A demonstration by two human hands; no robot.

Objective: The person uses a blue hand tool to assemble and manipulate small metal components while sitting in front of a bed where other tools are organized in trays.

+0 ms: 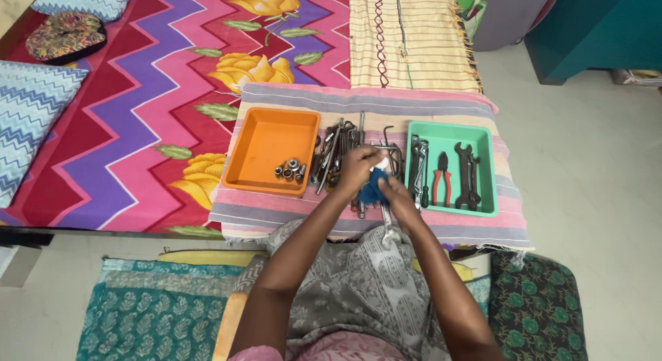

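Head camera, looking steeply down

It faces the bed edge (103,226) from above the person's lap, fairly near, with two trays in mid-frame and floor beyond.

Both bare forearms reach forward and converge, the left hand (358,169) curled with knuckles up and fingers closed in a grip, the right hand (396,195) just beside and slightly nearer the body, fingers likewise clenched.

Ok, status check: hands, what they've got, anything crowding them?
Left hand and right hand both closed on a blue cloth around a metal tool. Loose tool pile directly behind; orange tray left, green tray right.
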